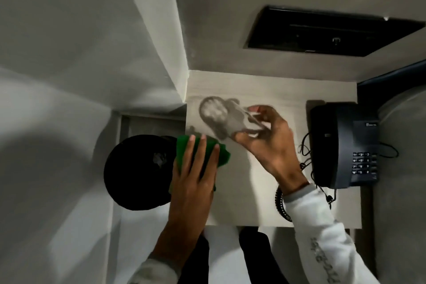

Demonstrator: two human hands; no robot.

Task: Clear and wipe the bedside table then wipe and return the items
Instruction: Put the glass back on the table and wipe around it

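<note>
The pale bedside table [265, 90] fills the middle of the head view. My left hand [196, 168] lies flat on a green cloth [224, 157] at the table's left edge. Above the table, my right hand [267, 143] grips a clear glass [221, 117] by its base. The glass is tilted on its side with its mouth pointing left and is blurred. A dark corded telephone [343, 143] rests on the right part of the table, its coiled cord [281, 203] running under my right sleeve.
A round black bin [136, 173] with a crumpled scrap inside stands on the floor left of the table. A wall corner [182, 53] meets the table's back left. A black panel [332, 32] is set in the wall behind. Something pale, perhaps a bed, borders the right side.
</note>
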